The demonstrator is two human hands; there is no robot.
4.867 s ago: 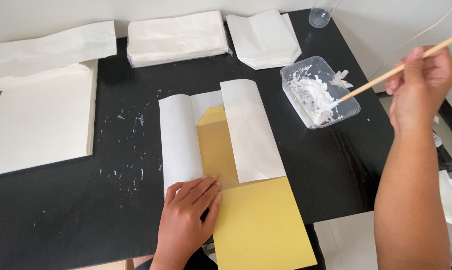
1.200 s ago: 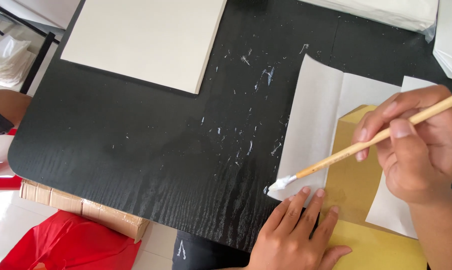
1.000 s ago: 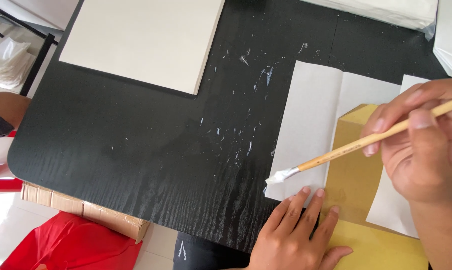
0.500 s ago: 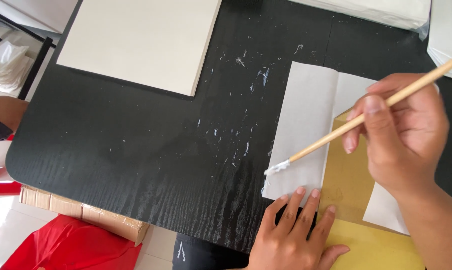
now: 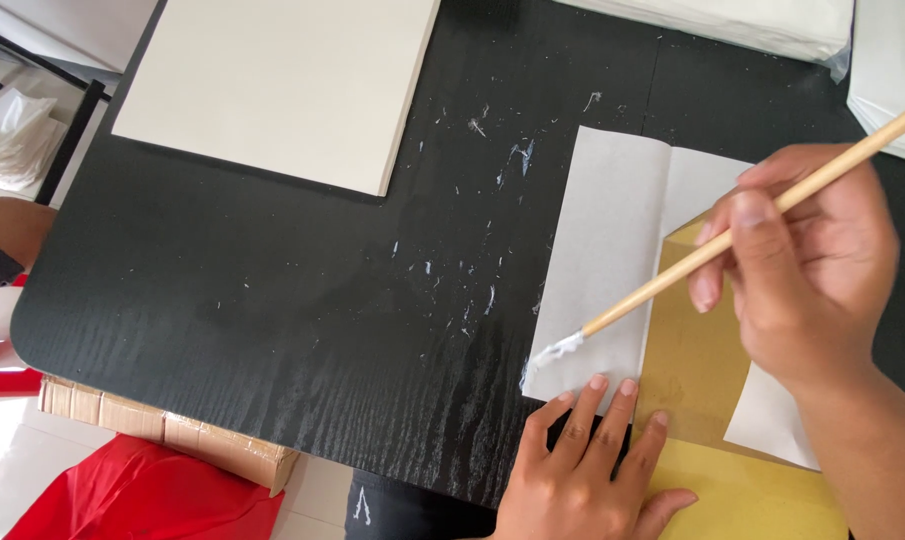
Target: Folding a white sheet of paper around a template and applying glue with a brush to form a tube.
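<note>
My right hand (image 5: 807,270) grips a wooden-handled brush (image 5: 702,262), its white paste-laden tip touching the lower left corner of a white paper flap (image 5: 597,260). The flap folds out to the left from a yellow-gold sheet (image 5: 697,360) that lies on the black table (image 5: 272,300). A second white flap (image 5: 772,420) shows under my right wrist. My left hand (image 5: 587,465) lies flat, fingers spread, pressing on the bottom edge of the white flap and the yellow sheet, just below the brush tip.
A cream board (image 5: 282,85) lies at the table's far left. Stacks of white paper (image 5: 752,20) sit along the far edge. Dried white paste flecks (image 5: 472,200) dot the tabletop. Beyond the near left edge are a cardboard box (image 5: 162,435) and red fabric (image 5: 142,495).
The brush has come from the paste tub to the white flap. Over the last second its tip has slid up along the flap's lower left edge, and my right hand rose slightly.
</note>
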